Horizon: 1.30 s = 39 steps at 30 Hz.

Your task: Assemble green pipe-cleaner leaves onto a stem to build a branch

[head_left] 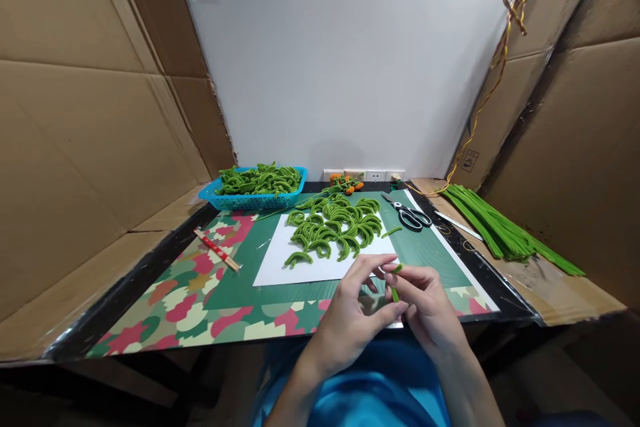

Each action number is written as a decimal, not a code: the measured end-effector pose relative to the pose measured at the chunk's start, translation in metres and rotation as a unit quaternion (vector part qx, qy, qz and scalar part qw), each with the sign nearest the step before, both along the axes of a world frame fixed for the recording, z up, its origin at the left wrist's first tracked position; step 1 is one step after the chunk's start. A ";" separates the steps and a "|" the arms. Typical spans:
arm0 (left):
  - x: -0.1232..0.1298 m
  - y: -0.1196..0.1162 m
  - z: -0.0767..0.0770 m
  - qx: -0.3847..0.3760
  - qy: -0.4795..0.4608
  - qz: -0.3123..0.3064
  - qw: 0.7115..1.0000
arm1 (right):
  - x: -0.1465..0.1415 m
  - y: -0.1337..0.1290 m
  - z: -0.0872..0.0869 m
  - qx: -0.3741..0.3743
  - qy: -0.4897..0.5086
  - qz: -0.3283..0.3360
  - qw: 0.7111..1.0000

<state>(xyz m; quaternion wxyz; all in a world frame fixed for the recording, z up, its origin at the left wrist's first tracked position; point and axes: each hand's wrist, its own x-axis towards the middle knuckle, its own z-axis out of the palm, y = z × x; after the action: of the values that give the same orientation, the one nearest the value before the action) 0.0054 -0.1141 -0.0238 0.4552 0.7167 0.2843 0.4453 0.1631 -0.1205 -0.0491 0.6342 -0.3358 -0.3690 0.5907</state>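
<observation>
In front of me, past the table's near edge, my right hand [423, 300] pinches a short green pipe cleaner piece [395, 294] between thumb and fingers. My left hand [353, 310] curves round from the other side, its index fingertip by the upper end and its thumb by the lower end of the same piece. Fingers cover the middle of the piece. Beyond the hands, many curved green pipe cleaner pieces [333, 220] lie in small bunches on a white sheet [273, 267]. One loose straight piece [392, 231] rests just right of that sheet.
A blue basket [255, 201] heaped with green pieces stands back left. Black-handled scissors [413, 217] lie at the right, near a bundle of long green pipe cleaners [500, 227]. Wrapped chopsticks [217, 250] lie left; orange flowers [345, 181] at the back. Cardboard walls [100, 133] flank the table.
</observation>
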 end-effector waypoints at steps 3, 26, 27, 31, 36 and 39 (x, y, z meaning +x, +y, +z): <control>0.000 0.001 -0.002 0.020 -0.011 0.004 1.000 | -0.001 0.000 -0.001 -0.004 -0.016 0.012 1.000; 0.000 0.011 -0.011 -0.028 -0.122 0.011 0.992 | -0.001 -0.002 -0.003 0.100 -0.082 0.139 0.982; 0.000 0.011 -0.011 -0.036 -0.125 0.009 0.991 | 0.000 -0.002 -0.004 0.099 -0.079 0.141 0.982; 0.000 0.011 -0.010 -0.048 -0.136 0.010 0.989 | 0.000 -0.002 -0.005 0.099 -0.071 0.141 0.982; 0.000 0.011 -0.009 -0.048 -0.122 0.037 0.991 | -0.001 0.000 -0.006 0.096 -0.060 0.145 0.983; 0.001 0.011 -0.008 -0.041 -0.117 0.050 0.991 | -0.002 0.001 -0.007 0.101 -0.071 0.136 0.983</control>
<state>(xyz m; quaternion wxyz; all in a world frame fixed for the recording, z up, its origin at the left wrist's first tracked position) 0.0064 -0.1032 -0.0317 0.4918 0.6251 0.2828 0.5360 0.1614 -0.1195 -0.0565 0.5511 -0.2580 -0.5124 0.6059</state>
